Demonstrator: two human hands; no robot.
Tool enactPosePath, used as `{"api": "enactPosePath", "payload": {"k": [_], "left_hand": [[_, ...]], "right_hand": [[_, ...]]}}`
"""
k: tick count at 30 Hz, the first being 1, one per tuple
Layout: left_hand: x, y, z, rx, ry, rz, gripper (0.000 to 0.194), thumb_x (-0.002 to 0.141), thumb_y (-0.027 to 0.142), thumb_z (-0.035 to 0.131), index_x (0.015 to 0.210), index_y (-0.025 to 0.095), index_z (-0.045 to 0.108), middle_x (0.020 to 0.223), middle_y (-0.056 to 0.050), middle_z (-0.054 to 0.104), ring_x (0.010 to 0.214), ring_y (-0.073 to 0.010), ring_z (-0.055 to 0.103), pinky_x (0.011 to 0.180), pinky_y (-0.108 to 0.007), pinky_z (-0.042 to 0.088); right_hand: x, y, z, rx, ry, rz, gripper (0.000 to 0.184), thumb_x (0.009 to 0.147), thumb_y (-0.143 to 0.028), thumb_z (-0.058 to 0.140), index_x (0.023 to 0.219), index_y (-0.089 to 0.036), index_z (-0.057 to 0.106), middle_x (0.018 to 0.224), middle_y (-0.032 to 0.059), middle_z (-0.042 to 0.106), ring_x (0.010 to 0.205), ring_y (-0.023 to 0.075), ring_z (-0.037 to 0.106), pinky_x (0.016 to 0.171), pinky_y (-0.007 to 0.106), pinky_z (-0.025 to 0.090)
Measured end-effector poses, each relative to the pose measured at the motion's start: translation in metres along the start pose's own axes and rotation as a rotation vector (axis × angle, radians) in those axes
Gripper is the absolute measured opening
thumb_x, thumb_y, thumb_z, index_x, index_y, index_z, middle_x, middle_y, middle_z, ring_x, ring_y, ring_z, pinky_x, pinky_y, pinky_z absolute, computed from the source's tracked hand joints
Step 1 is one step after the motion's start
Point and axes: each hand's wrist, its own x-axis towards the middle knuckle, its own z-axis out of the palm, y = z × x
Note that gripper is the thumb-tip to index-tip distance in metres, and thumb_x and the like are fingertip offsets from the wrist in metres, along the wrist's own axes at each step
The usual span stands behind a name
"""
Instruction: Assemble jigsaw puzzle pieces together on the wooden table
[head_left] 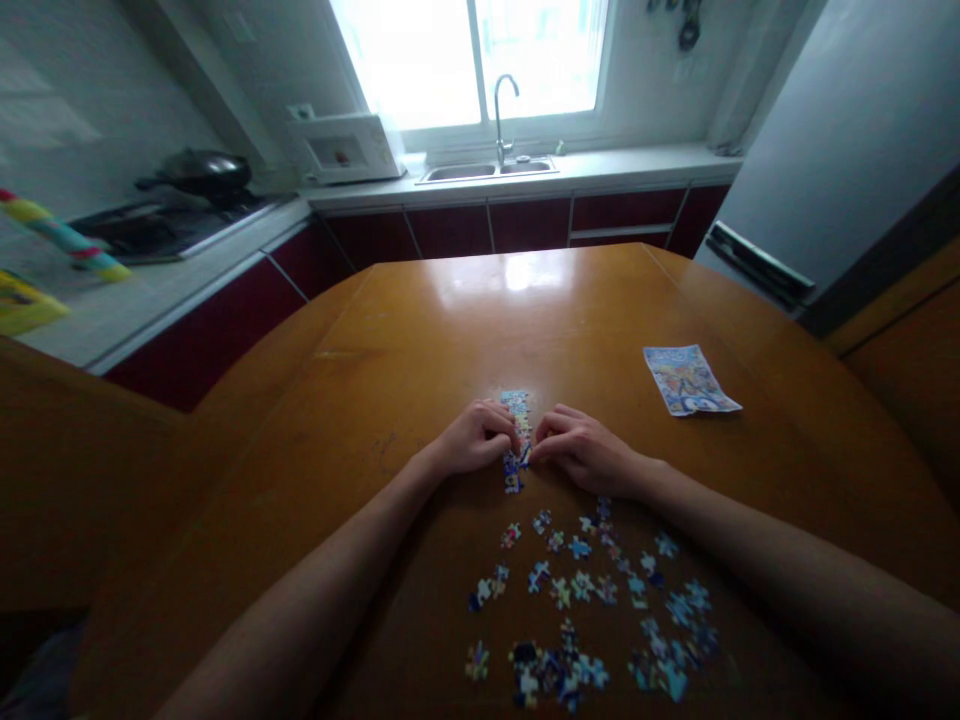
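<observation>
A narrow strip of joined jigsaw puzzle pieces lies on the wooden table in front of me, longer from near to far than across. My left hand is closed at the strip's left edge, with bent fingers and fingertips pressing on it. From the right, my right hand comes in with thumb and forefinger pinched at the lower right edge, on a small puzzle piece partly hidden by the fingertips. Closer to me, many loose jigsaw pieces are scattered between my forearms, some in small heaps.
A creased picture sheet lies at the right on the wooden table. Beyond are a counter with a sink, a white microwave and a stove with a dark pan. A fridge stands at the right.
</observation>
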Motion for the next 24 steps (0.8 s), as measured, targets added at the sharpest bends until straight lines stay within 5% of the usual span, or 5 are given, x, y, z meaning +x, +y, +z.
{"api": "enactPosePath", "payload": {"k": [5, 15, 24], "left_hand": [[0.000, -0.001, 0.000, 0.006, -0.024, -0.010, 0.028, 0.077, 0.010, 0.050, 0.065, 0.017, 0.074, 0.062, -0.002, 0.067, 0.058, -0.0115, 0.056, 0.070, -0.026, 0.045], [-0.001, -0.004, 0.001, -0.016, 0.109, -0.022, 0.030, 0.074, 0.007, 0.048, 0.062, 0.017, 0.074, 0.058, -0.002, 0.065, 0.058, -0.0116, 0.056, 0.066, -0.025, 0.043], [-0.001, -0.003, 0.000, 0.030, 0.127, -0.081, 0.028, 0.071, 0.008, 0.047, 0.062, 0.015, 0.073, 0.060, -0.003, 0.067, 0.061, -0.0135, 0.058, 0.064, -0.025, 0.043]], "right_hand": [[0.000, 0.003, 0.001, 0.036, 0.026, 0.007, 0.031, 0.089, -0.004, 0.054, 0.097, -0.026, 0.075, 0.094, 0.0039, 0.065, 0.091, 0.0192, 0.055, 0.084, 0.035, 0.046], [0.002, 0.014, 0.000, 0.318, 0.302, 0.184, 0.032, 0.085, -0.005, 0.044, 0.085, -0.018, 0.073, 0.079, 0.0032, 0.065, 0.077, 0.0156, 0.059, 0.073, 0.030, 0.046], [0.004, 0.020, -0.001, 0.406, 0.359, 0.320, 0.029, 0.081, -0.010, 0.045, 0.082, -0.017, 0.073, 0.077, 0.0032, 0.069, 0.073, 0.0152, 0.061, 0.070, 0.029, 0.047]]}}
